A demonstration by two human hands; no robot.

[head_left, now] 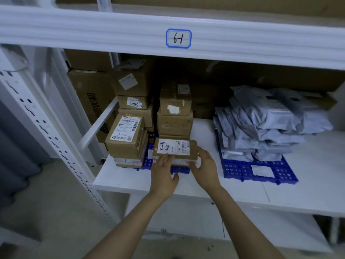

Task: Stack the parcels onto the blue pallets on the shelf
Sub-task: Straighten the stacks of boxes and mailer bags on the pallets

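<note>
Cartons (pixel 127 141) and grey mailers (pixel 261 126) already load the blue pallets (pixel 240 170). The flat parcel (pixel 174 148) tops the left pile, seemingly almost placed; the left hand's (pixel 163 176) straight fingers press it and the right hand (pixel 205 165) grips its end.

1. The left hand (pixel 162 177) is bare, with a broad, smooth back and a short, rounded thumb.
2. Its fingers (pixel 164 159) are slim and taper toward the tips. The nails are too blurred to make out.
3. The right hand (pixel 205 166) is bare as well and much like the other in build, with a narrow wrist behind it.
4. The left forearm (pixel 128 223) is bare skin along its whole visible length. It is smooth and widens steadily from the wrist to the lower edge of the view.
5. The right forearm (pixel 244 219) is likewise bare, long and slender, and thickens toward the elbow end.
</note>
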